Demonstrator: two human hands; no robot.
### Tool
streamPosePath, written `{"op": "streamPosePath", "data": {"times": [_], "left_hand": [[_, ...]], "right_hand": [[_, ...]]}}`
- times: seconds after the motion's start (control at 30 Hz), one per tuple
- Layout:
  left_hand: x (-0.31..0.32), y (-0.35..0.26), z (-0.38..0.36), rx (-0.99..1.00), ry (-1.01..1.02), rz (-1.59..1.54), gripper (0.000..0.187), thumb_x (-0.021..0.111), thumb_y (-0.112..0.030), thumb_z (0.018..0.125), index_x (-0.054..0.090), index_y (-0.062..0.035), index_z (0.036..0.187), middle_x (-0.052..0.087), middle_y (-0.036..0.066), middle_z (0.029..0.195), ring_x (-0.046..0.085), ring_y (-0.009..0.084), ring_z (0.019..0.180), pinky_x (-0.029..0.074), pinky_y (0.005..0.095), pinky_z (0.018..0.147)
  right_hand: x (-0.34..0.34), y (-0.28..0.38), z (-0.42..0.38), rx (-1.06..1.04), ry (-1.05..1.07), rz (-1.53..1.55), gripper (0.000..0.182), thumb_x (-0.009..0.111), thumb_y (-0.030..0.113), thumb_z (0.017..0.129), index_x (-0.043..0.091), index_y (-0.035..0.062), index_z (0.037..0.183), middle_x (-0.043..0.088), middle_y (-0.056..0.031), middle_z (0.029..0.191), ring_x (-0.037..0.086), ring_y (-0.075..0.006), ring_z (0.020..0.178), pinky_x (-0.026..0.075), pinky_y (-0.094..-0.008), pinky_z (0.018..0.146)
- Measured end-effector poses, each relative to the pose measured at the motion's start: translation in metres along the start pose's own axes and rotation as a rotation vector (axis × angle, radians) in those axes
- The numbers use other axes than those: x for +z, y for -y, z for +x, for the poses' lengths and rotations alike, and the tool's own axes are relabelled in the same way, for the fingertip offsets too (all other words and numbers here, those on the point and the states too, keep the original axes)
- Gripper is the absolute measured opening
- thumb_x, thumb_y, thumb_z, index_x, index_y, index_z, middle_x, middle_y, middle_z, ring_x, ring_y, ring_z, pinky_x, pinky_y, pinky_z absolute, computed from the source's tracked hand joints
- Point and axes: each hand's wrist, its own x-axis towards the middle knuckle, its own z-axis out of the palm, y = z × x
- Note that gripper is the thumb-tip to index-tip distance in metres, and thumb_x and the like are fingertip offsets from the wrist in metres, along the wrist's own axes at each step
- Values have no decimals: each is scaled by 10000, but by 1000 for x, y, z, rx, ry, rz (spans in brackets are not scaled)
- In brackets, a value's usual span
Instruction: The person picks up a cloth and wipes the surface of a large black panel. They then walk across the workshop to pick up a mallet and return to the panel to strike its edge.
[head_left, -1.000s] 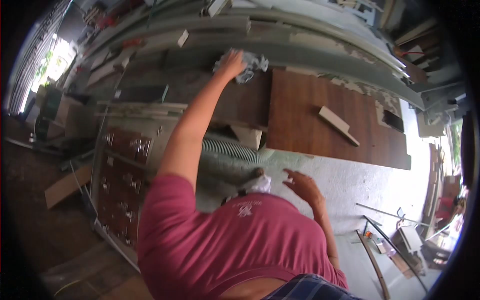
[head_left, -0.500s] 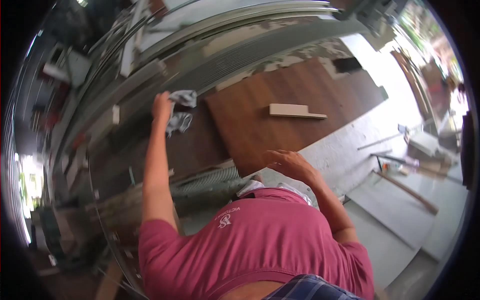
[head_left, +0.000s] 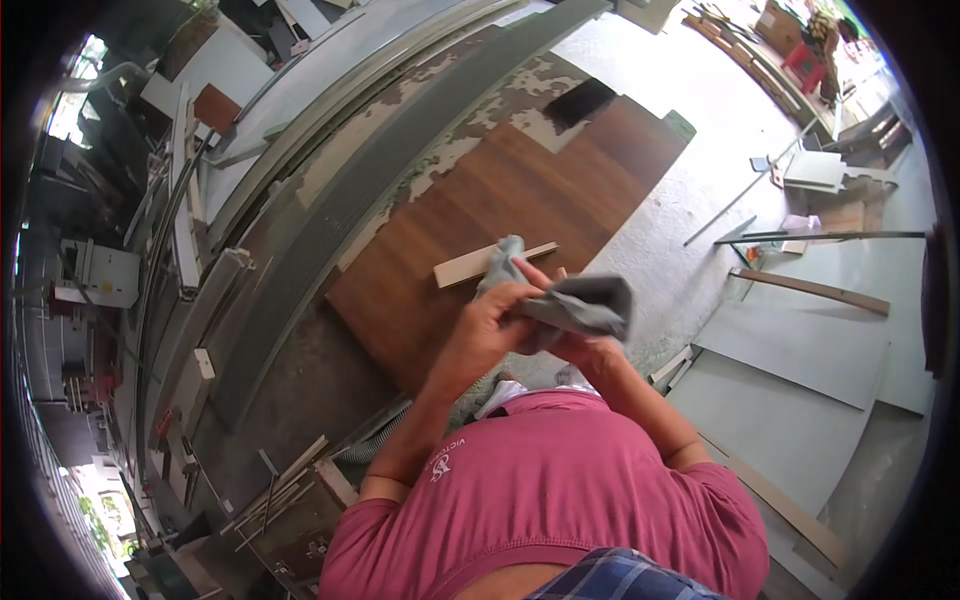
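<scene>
Just in front of my shirt, both hands are together over the tiled wooden board. My left hand (head_left: pixel 490 325) is closed on a pair of soft grey gloves (head_left: pixel 585 312), its fingers pinching the fabric. One gathered end sticks up past the fingertips, and a wide cuff-like opening faces right. Beneath the fabric is my right hand (head_left: pixel 590 352), closed against it, with most of its fingers covered. Behind the hands, a pale strip of wood (head_left: pixel 465 268) lies on the brown board (head_left: pixel 400 305), partly hidden by the gloves.
A long grey beam (head_left: pixel 330 215) runs along the board's far side. Grey sheets (head_left: pixel 790 360) lie at the right with a wooden strip (head_left: pixel 815 291) on them. Stacked profiles and scrap crowd the left. A ribbed hose (head_left: pixel 375 437) is near my left elbow. Another person (head_left: pixel 825 45) is far off, upper right.
My left hand has come in from the far left with the gloves and met my right hand, which now grips them too. The view has turned, so the board appears rotated.
</scene>
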Motion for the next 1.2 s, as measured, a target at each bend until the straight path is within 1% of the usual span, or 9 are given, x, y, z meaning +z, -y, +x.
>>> {"op": "streamPosePath", "data": {"times": [0.1,0.17,0.33,0.43,0.57,0.7,0.8,0.9,1.2], "left_hand": [[53,4,41,72,145,56,246,614,-32,844,586,-38,1088,589,25,1003,559,124,944,449,275,852],[85,5,68,45,148,105,236,635,-99,850,589,-34,1071,597,17,971,560,123,934,442,269,854],[173,27,161,-169,92,-136,228,622,-213,887,594,-31,1020,593,-4,866,541,69,832,445,233,761],[222,31,212,-157,-72,-213,254,619,-269,891,590,-23,950,573,-15,787,495,42,724,433,215,667],[269,29,264,-151,-101,-88,332,595,-319,899,537,-7,803,515,4,673,411,62,653,392,266,575],[299,29,313,-247,57,162,307,565,-291,913,604,8,969,645,53,859,579,111,782,463,297,691],[309,21,358,-190,245,363,280,577,-222,865,574,21,1003,642,193,864,641,313,837,481,390,745],[319,31,412,-19,191,175,297,575,-230,873,567,20,1033,649,193,938,643,306,873,482,386,757],[358,83,624,-139,-105,-234,620,632,-413,858,411,-28,1291,539,126,1188,557,236,1045,473,356,837]], "right_hand": [[-42,50,-29,-212,-216,-549,485,408,374,981,368,88,1371,562,-57,1120,537,-111,1015,452,-280,843],[-40,91,-62,-176,-229,-255,315,527,232,946,500,60,1208,604,-15,924,575,-47,808,468,-179,652],[-84,206,-118,-476,-310,-940,282,554,194,924,521,33,1153,599,-34,955,567,-84,874,472,-219,738],[-91,266,-135,-409,-669,-393,214,509,145,936,521,40,1123,587,-20,976,572,-93,869,474,-225,750],[-135,338,-162,-324,-573,-492,333,485,157,941,459,47,1254,565,-31,978,536,-77,869,452,-235,751],[-149,378,-151,-354,-429,-892,523,539,271,895,379,59,1346,529,-56,1065,493,-85,918,410,-230,758],[-155,415,-140,15,-470,-701,443,546,275,921,437,67,1296,593,-18,918,548,-75,767,440,-199,594],[-189,460,-114,-122,-483,-777,341,566,233,914,513,69,1208,597,-17,888,547,-74,787,445,-204,602],[-233,682,-54,-188,-652,-1091,396,571,298,888,539,14,1163,600,-81,992,538,-159,927,443,-296,822]]}}
